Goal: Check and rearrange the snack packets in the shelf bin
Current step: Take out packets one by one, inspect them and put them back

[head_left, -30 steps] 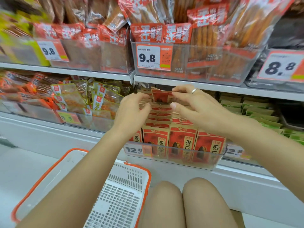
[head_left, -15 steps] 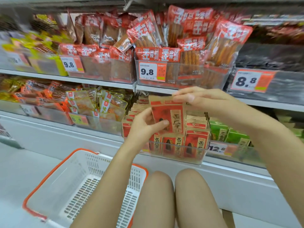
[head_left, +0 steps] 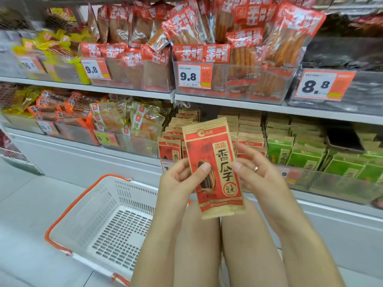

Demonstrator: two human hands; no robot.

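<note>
Red-and-tan seed packet (head_left: 213, 168), upright, front facing, pinched by left hand (head_left: 178, 183) and right hand (head_left: 259, 177), held near of the shelf bin (head_left: 238, 141). White basket (head_left: 99, 220) open, lower left.

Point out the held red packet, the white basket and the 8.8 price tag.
held red packet (head_left: 215, 168): head view, printed front face.
white basket (head_left: 99, 206): head view, inner side wall.
8.8 price tag (head_left: 316, 85): head view, white number panel.

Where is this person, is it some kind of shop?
Most likely a supermarket snack aisle. Shelves hold clear bins of packets with price tags on their fronts, a white shopping basket sits on the floor, and both hands hold a red seed packet.
</note>
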